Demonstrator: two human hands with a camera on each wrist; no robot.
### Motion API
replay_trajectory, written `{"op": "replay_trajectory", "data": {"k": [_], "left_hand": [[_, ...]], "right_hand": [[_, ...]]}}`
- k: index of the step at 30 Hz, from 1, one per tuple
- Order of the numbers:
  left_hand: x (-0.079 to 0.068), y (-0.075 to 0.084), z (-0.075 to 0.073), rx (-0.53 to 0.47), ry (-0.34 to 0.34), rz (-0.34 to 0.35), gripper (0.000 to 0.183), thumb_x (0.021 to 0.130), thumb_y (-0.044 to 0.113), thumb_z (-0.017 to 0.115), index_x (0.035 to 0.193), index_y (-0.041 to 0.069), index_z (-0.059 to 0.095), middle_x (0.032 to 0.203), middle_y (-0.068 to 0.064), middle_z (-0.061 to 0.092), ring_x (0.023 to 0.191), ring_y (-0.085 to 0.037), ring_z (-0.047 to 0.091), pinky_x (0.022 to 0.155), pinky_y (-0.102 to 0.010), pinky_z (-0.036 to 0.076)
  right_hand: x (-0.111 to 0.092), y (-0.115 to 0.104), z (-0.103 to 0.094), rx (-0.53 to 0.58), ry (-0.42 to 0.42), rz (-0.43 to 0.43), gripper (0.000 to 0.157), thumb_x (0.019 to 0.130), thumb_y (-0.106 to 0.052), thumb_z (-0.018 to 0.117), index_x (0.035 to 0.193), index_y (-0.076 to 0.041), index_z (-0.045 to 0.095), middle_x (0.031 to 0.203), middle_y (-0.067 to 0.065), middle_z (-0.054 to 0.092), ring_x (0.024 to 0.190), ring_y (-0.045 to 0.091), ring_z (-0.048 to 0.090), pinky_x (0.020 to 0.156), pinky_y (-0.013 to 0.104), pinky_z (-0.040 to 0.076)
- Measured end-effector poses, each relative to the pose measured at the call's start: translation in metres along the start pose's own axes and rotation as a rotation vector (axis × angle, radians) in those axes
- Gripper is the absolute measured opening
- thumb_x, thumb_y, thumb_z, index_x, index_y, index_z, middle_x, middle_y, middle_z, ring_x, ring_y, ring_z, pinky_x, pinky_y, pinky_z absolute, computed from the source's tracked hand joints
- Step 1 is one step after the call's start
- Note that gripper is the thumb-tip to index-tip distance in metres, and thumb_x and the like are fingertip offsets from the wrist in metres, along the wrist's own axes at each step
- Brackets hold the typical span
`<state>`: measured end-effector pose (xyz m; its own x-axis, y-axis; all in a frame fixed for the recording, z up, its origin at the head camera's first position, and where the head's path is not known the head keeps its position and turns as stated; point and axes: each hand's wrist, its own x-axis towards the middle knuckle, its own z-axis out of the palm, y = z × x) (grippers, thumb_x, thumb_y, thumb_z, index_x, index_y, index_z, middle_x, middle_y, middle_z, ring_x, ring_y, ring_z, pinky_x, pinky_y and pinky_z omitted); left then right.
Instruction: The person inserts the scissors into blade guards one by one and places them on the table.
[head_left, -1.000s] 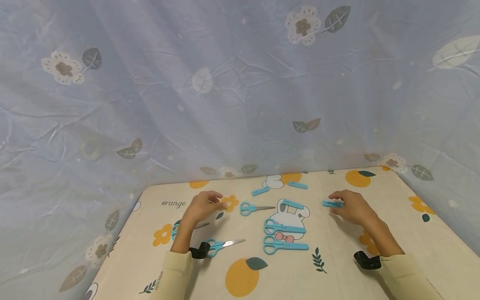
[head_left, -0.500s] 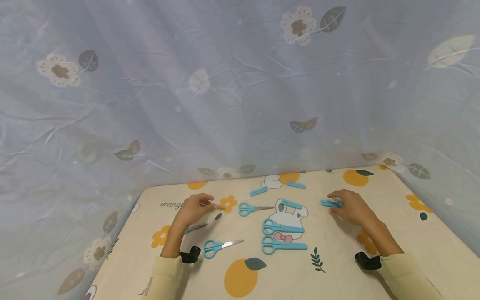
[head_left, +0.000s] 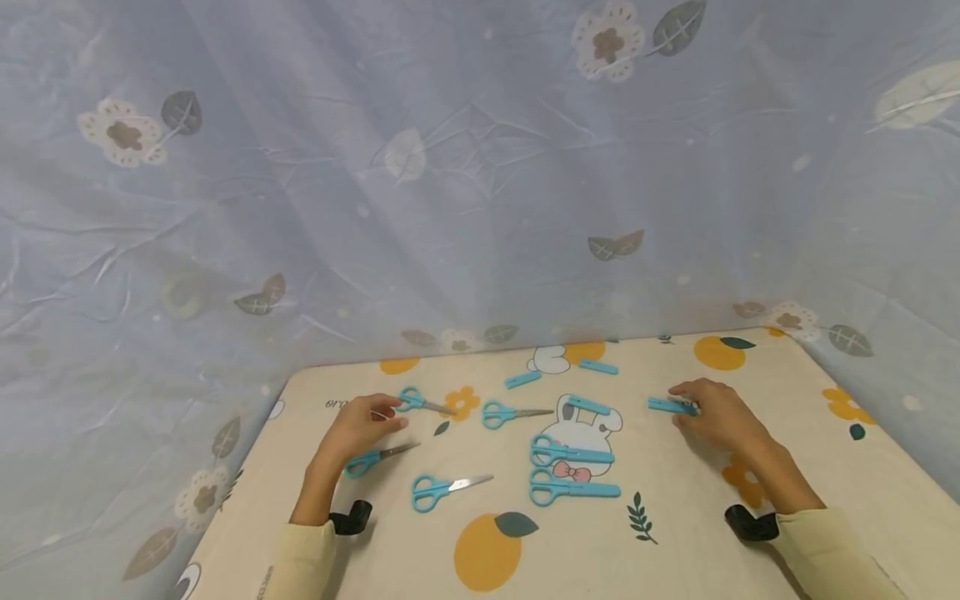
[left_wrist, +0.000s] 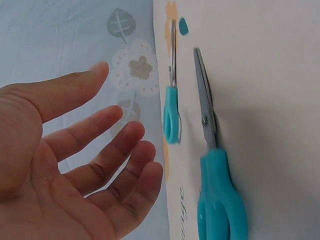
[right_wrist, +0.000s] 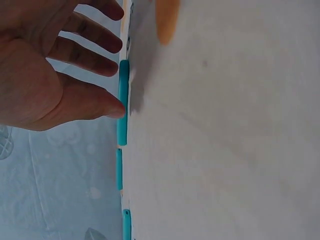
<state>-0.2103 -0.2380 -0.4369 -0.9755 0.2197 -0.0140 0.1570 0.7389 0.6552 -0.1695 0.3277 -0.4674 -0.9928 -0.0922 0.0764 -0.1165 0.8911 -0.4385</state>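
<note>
My left hand [head_left: 358,429] has loosely bent fingers and nothing in them. Just past its fingertips lie blue-handled scissors [head_left: 424,404], blade bared; another bare pair [head_left: 365,461] is partly behind the hand. The left wrist view shows the hand apart from both the near scissors [left_wrist: 220,190] and the farther scissors [left_wrist: 171,107]. At the right, my right hand [head_left: 718,421] is over a blue blade cap [head_left: 666,405]. From the right wrist, the thumb overlaps this cap [right_wrist: 123,132], while the other fingers stay spread away from the thumb.
Two more bare scissors lie mid-table, a back pair [head_left: 497,414] and a front pair [head_left: 429,492]. Two capped scissors, one behind [head_left: 588,457] and one in front [head_left: 592,490], lie beside each other. Loose caps [head_left: 588,406] lie farther back, before the curtain [head_left: 480,250].
My left hand has drawn back to the left and toward me, uncovering the scissors that were beneath its fingers. The right hand stays over the cap.
</note>
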Motion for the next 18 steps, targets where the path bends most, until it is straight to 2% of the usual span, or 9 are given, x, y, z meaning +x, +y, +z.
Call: {"op": "replay_trajectory", "data": {"k": [8, 14, 18], "left_hand": [[-0.013, -0.015, -0.010, 0.033, -0.031, -0.053, 0.047, 0.100, 0.027, 0.077, 0.139, 0.002, 0.068, 0.132, -0.022, 0.071, 0.123, -0.042, 0.067, 0.101, -0.059, 0.058], [-0.011, -0.025, -0.024, 0.036, -0.079, -0.061, 0.054, 0.099, 0.026, 0.079, 0.143, 0.000, 0.065, 0.138, -0.026, 0.066, 0.125, -0.045, 0.064, 0.097, -0.054, 0.060], [-0.010, -0.030, -0.029, 0.060, -0.105, -0.062, 0.055, 0.096, 0.025, 0.082, 0.142, 0.000, 0.066, 0.138, -0.026, 0.067, 0.123, -0.043, 0.065, 0.100, -0.057, 0.058]], "right_hand": [[-0.002, 0.000, -0.008, 0.000, -0.024, -0.024, 0.047, 0.091, -0.009, 0.082, 0.132, 0.009, 0.069, 0.136, 0.038, 0.064, 0.126, 0.061, 0.059, 0.102, 0.074, 0.051], [0.002, 0.001, -0.010, 0.002, -0.054, 0.005, 0.049, 0.093, -0.010, 0.081, 0.136, 0.008, 0.067, 0.139, 0.038, 0.063, 0.126, 0.059, 0.060, 0.103, 0.073, 0.051], [0.001, 0.003, -0.012, 0.013, -0.063, 0.001, 0.050, 0.094, -0.011, 0.081, 0.137, 0.009, 0.066, 0.138, 0.037, 0.063, 0.125, 0.059, 0.061, 0.101, 0.072, 0.052]]}}
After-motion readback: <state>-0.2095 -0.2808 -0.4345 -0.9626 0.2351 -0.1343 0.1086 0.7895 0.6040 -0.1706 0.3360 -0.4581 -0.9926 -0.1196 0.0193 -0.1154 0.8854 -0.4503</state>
